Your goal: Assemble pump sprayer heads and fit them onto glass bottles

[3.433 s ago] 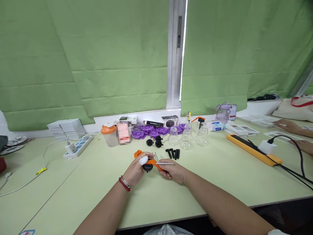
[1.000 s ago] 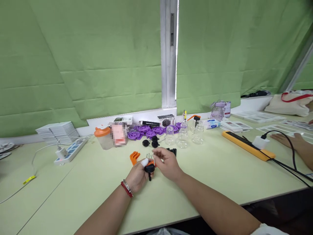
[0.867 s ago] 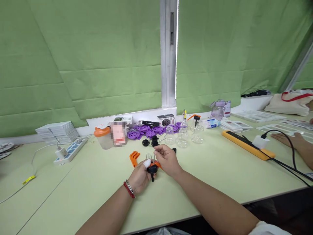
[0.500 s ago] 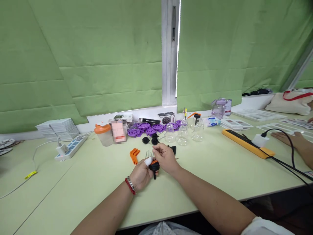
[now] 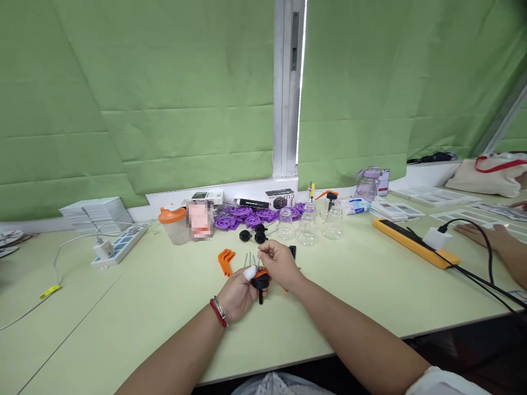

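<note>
My left hand [image 5: 240, 292], its thumb wrapped in white, is closed round a black and orange plastic part [image 5: 260, 281] with a black stem pointing down. Above that part, my right hand [image 5: 280, 264] pinches a thin metal rod [image 5: 258, 260] that stands upright against its top. Whether the rod's lower end sits inside the part is hidden by the left thumb. Several more metal rods [image 5: 249, 259] show just behind the left hand. Left of them lie orange angled pieces [image 5: 226, 261], and further back black round knobs [image 5: 259, 235].
Behind are purple openwork discs [image 5: 242, 213], clear glass jars [image 5: 307, 231] and an orange-lidded cup [image 5: 174, 226]. A white power strip [image 5: 121, 249] lies left. On the right are a yellow power strip [image 5: 411, 241] with cables and another person's hand [image 5: 489, 236].
Both hands keep their hold on the part and the rod, with barely any shift. An orange piece shows more beneath my right hand.
</note>
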Demonstrator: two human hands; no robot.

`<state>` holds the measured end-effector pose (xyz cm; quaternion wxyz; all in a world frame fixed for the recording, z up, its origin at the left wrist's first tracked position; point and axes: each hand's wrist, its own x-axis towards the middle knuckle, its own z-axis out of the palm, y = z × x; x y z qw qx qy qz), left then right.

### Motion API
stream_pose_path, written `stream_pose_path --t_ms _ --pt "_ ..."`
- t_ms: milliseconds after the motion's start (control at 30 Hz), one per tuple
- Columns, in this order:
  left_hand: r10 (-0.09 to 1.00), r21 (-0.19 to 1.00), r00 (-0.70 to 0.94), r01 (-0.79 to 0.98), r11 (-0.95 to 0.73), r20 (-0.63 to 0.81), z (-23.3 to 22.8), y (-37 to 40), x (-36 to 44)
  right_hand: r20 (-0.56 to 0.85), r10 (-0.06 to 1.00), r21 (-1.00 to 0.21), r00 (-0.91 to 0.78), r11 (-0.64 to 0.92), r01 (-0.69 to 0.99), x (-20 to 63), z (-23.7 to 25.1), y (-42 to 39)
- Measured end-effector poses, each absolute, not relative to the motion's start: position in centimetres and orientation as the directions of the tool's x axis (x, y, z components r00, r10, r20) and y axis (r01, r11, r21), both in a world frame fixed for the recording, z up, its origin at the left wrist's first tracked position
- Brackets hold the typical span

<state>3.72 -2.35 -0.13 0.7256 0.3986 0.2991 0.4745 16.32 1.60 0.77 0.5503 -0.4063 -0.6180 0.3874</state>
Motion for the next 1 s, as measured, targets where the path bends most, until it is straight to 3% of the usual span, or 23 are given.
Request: stream_pose_path --t_ms 267,600,800,1000 --pt "0.902 0.832 0.424 -0.470 0.295 -0.080 -0.2 -2.3 3.6 0.286 0.931 -0.957 -0.226 0.292 -0.007 16.8 1.5 1.1" --pt "0.892 0.837 0.441 -0.448 0.315 -0.100 -0.1 -2.5 3.4 0.298 0.936 -0.941 -0.188 0.322 0.110 16.9 1.0 1.0" --pt "0.905 0.817 0.413 -0.484 0.315 -0.104 -0.4 -2.1 3.1 0.361 0.867 -0.852 -0.344 0.457 0.257 17.4 1.9 -0.3" --pt "0.927 0.795 0.358 -0.529 0.297 -0.109 -0.3 -1.8 3.0 0.488 0.728 -0.593 -0.481 0.681 0.429 17.6 2.4 -0.9"
